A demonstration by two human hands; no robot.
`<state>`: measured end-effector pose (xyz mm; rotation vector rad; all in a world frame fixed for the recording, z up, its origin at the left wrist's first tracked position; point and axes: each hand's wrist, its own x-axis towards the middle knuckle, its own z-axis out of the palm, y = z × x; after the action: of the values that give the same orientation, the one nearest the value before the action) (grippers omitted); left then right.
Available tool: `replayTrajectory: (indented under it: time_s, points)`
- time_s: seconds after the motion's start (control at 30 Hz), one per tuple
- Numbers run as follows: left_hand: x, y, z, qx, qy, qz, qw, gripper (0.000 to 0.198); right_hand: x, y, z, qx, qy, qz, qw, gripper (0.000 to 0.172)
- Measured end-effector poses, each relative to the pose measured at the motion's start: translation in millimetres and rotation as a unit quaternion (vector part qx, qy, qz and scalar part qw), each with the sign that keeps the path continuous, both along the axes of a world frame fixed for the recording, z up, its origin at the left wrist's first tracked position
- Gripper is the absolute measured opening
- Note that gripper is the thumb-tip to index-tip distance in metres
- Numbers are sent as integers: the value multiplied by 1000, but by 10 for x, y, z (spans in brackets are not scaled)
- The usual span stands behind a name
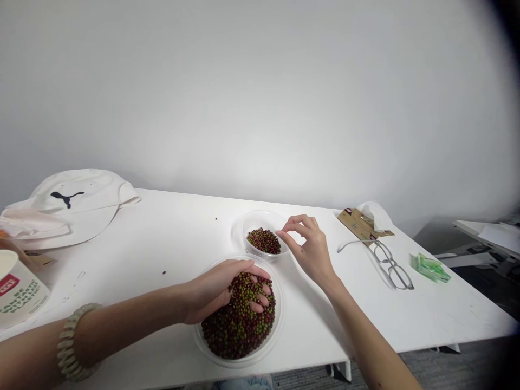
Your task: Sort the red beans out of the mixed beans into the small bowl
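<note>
A round clear plastic bowl (280,325) near the table's front edge holds many small dark red and green beans (239,341). My left hand (227,284) reaches into it from the left, palm turned up and cupped around a handful of beans, fingertips showing between them. Behind it stands a second clear bowl (248,221) with a smaller heap of red and green beans (264,240). At that bowl's right rim, my right hand (306,244) has thumb and forefinger pinched together; whatever is between them is too small to make out.
Stray beans lie on the white table (182,227). At left are a white cap (89,189) and a paper tub (20,292). To the right lie a brown tissue pack (361,225), glasses (390,262) and a green wrapper (431,268). A wall rises behind the table.
</note>
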<state>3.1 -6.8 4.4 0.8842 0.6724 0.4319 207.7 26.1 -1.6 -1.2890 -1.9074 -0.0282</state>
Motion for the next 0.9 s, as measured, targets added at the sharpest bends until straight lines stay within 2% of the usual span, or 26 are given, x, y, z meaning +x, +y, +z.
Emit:
replayTrajectory:
  time_s: [0.17, 0.37, 0.47, 0.57, 0.73, 0.8, 0.9]
  points:
    - [-1, -2, -4, -1, 1, 3, 1000, 28, 4, 35, -43, -18, -13, 3, 1000, 9]
    - [12, -7, 28, -3, 8, -3, 1000, 26, 24, 30, -21, 29, 34, -34, 998, 13]
    - [4, 1, 17, -3, 0, 1, 1000, 25, 16, 30, -17, -7, 10, -17, 1000, 13]
    - [-9, 13, -18, -15, -13, 9, 1000, 33, -55, -43, 32, -43, 3, 38, 998, 11]
    - [-2, 13, -49, -18, -37, -7, 999, 38, -246, -266, 154, -125, -44, 228, 965, 6]
    - [5, 9, -50, -17, -45, -6, 999, 36, -294, -315, 167, -151, -67, 261, 951, 8]
    - [8, 9, -54, -22, -43, -1, 999, 34, -321, -331, 155, -174, -84, 267, 944, 4]
